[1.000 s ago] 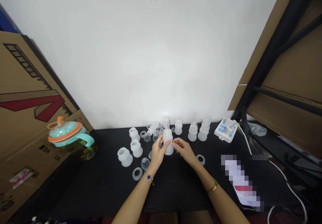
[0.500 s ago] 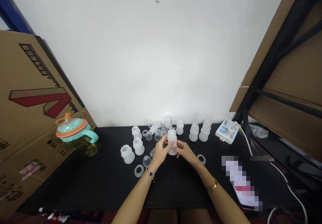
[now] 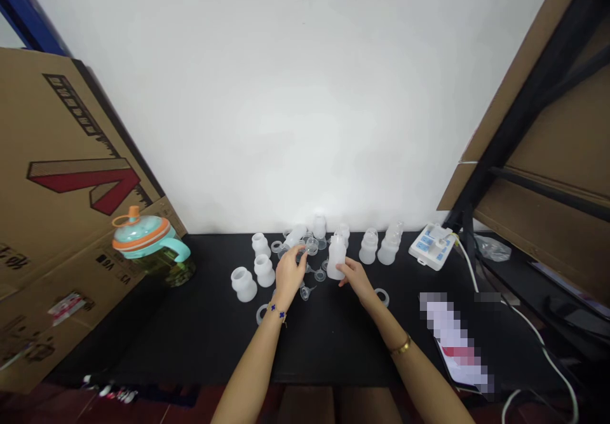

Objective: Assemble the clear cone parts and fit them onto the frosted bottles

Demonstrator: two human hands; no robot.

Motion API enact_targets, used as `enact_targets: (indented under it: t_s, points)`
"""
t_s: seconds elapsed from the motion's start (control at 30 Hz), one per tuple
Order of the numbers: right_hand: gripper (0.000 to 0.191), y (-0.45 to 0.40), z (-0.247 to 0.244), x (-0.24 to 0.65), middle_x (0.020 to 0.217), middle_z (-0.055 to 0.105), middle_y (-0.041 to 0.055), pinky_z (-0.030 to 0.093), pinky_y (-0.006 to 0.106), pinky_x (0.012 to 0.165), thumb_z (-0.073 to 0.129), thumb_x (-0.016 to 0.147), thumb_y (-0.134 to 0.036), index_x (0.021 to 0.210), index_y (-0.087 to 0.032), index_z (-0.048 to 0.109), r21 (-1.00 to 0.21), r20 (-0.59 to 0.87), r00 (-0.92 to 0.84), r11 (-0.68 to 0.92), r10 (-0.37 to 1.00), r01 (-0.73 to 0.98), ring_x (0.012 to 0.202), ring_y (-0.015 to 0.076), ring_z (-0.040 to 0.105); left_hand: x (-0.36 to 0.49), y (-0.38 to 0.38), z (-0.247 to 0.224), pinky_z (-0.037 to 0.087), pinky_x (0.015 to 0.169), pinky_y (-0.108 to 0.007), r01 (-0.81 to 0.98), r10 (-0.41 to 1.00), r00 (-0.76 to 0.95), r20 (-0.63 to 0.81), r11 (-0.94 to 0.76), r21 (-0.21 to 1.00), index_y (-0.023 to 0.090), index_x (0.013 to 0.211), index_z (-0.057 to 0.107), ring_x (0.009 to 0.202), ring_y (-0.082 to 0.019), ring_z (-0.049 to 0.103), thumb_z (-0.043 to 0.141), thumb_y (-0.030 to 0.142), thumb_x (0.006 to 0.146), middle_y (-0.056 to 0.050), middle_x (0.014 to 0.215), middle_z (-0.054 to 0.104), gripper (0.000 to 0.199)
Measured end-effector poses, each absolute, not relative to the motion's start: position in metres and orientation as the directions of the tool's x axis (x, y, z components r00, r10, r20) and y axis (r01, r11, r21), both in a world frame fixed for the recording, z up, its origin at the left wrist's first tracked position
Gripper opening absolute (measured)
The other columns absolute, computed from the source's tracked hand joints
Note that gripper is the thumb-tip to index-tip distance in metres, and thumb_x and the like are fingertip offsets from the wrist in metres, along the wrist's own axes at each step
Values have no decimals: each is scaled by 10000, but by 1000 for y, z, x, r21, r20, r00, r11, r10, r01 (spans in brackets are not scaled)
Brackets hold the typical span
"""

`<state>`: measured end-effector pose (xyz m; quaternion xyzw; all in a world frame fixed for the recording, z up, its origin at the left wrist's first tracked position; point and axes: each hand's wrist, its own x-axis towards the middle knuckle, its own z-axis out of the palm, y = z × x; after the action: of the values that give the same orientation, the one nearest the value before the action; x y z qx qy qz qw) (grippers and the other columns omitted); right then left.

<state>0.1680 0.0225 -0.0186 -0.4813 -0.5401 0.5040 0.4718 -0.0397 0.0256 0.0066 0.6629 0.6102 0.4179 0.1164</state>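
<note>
My right hand [image 3: 356,278] is closed around the lower part of a milky white baby bottle [image 3: 337,259] with a narrowed top, standing slightly tilted. My left hand [image 3: 290,274] is over the pile of small parts, thumb and forefinger apart, with the fingertips beside a clear cap [image 3: 311,245]. Whether they touch it is hard to tell. Under and around that hand lie a small clear funnel-like piece [image 3: 305,292] and a clear ring-shaped piece [image 3: 319,275]. A white collar ring [image 3: 262,313] is partly hidden by my left wrist. Another ring [image 3: 382,297] lies by my right forearm.
Wide-necked white bottles [image 3: 244,285] stand at left. Capped bottles [image 3: 368,246] stand at right near the wall. Beyond them are a white plastic case [image 3: 431,246] with a cable and a blurred-out phone [image 3: 460,348]. A teal-lidded jug [image 3: 151,246] stands by a cardboard box [image 3: 71,220].
My left hand has let go of the white bottle and moved left and forward to the clear parts. My right hand keeps the bottle, now slightly farther right.
</note>
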Motion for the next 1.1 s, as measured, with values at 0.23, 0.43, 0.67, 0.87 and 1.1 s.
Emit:
enact_targets:
  t_s: [0.23,0.43,0.67,0.87,1.1]
  points:
    - [411,23,-20,168,759,662,42,482,238,460,597,735,-445,962,-131,732,-994,55,-101,64,993,91,577,141,549,-45,17,21,458,747,-294,858,952,-132,275,-29,513,195,1109,701,893,-233,679,554,357,949,-74,922,733,271]
    - [405,21,-19,167,768,659,42,482,230,455,599,748,-440,974,-130,729,-991,74,-95,83,993,101,613,150,552,-42,11,29,445,720,-301,918,974,-154,166,79,387,166,1113,684,914,-270,694,514,459,965,-124,974,737,370]
    - [406,24,-24,167,747,660,41,472,237,445,599,753,-439,963,-119,734,-989,85,-85,95,993,117,592,146,538,-33,5,26,477,773,-348,952,988,-117,103,82,296,142,1159,663,969,-327,705,515,469,965,-167,1015,740,408]
    - [412,24,-26,167,752,664,38,469,226,431,607,750,-440,982,-122,730,-989,74,-80,83,994,122,571,135,534,-27,3,23,483,769,-356,957,994,-70,86,43,287,150,1157,662,964,-333,707,533,471,957,-168,1042,731,399]
    - [408,24,-25,167,750,662,37,472,235,438,609,758,-447,979,-128,736,-987,74,-61,81,995,139,579,142,539,-27,5,13,490,828,-353,953,997,14,77,-36,300,174,1215,626,1007,-294,695,530,328,962,-158,1169,688,311]
